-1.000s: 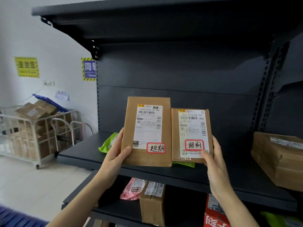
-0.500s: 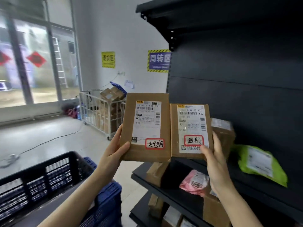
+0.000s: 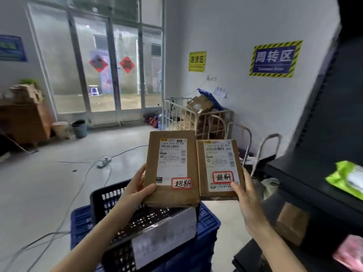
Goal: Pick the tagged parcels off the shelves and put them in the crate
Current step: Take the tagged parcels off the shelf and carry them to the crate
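Cabled floor [image 3: 49, 183] behind; left hand [image 3: 137, 191] grips larger parcel [image 3: 171, 169], right hand [image 3: 247, 201] smaller parcel [image 3: 219, 169], over black crate [image 3: 106, 195].

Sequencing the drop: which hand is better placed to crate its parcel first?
Probably left: the left hand holds the larger parcel above the black crate; the right hand holds the smaller parcel right of it.

Larger tagged parcel [image 3: 170, 168], smaller parcel [image 3: 219, 167] apparently touching, both upright above black crate [image 3: 102, 191]
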Demonstrator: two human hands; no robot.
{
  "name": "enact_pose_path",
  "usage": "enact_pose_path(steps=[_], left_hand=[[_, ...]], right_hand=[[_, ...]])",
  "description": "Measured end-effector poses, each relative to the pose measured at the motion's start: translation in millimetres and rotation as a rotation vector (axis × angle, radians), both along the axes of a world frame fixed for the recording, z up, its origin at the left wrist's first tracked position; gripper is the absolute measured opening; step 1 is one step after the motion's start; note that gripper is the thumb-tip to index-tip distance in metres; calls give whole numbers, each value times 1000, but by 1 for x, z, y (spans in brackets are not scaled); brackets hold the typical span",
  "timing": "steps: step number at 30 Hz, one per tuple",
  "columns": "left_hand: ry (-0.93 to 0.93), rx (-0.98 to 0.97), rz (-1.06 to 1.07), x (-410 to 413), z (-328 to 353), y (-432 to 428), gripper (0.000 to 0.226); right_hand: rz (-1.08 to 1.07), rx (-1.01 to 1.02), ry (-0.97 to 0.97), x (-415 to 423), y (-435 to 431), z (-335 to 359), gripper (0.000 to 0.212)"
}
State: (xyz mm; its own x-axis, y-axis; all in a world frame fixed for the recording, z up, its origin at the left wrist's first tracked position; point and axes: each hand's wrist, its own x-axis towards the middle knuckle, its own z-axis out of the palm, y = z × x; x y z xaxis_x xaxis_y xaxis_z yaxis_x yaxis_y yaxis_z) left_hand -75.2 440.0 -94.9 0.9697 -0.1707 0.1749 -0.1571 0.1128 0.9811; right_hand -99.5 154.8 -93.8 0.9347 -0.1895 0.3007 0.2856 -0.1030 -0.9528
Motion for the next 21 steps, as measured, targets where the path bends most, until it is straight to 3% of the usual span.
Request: enact_pose_path(steps=[10,21], left_hand=[[128,85,120,39,-42,113,66],[262,199,161,85,-89,147,75]], right_hand=[[155,16,156,75,110,-40,42],[273,-40,279,160,140,-86,43]])
